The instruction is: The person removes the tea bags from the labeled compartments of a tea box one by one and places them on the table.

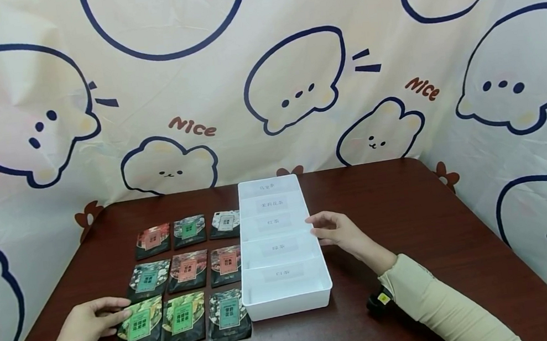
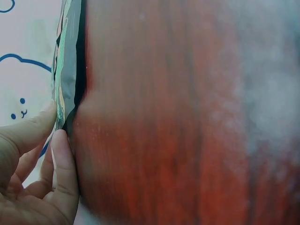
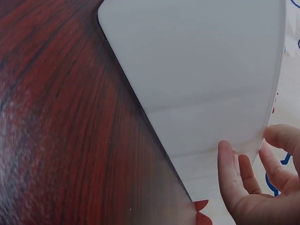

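My left hand (image 1: pixel 86 326) is at the front left corner of the packets and pinches the left edge of a green-labelled tea packet (image 1: pixel 138 324). That packet appears edge-on beside the fingers (image 2: pixel 65 164) in the left wrist view. Tea packets with red, teal, green and white fronts lie in three rows, including another green-labelled packet (image 1: pixel 183 319) to its right. A long white divided box (image 1: pixel 287 304) stands right of them, each compartment bearing a printed label. Against its right wall (image 3: pixel 197 61), my right hand (image 1: pixel 342 234) touches near the rim with loosely bent fingers.
Dark brown wooden table (image 1: pixel 408 212) lies under everything. A small black device with a yellow mark (image 1: pixel 381 299) is at the right wrist. Behind the table hangs a cream cloth (image 1: pixel 224 86) printed with cartoon outlines. Some packets lie close against the box's left side.
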Demonstrator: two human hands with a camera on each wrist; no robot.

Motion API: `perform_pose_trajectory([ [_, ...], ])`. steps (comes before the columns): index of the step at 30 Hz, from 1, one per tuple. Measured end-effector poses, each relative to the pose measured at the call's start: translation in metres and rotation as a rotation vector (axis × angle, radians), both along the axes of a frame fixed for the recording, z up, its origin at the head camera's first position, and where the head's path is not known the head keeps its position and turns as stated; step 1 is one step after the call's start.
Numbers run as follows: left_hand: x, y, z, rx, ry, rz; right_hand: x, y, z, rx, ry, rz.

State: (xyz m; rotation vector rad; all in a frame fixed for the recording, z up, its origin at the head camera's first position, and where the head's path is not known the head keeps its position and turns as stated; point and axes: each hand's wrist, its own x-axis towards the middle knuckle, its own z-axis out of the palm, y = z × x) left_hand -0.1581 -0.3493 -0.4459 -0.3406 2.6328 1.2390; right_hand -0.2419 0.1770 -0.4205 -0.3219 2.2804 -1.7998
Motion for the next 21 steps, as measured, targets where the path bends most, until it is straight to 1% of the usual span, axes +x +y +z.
perform_pose_trajectory([
  [21,0.0007,0.0009,0.0019,0.007,0.003,0.012,-0.0013,0.0001,-0.0019,-0.002,0.002,-0.001],
])
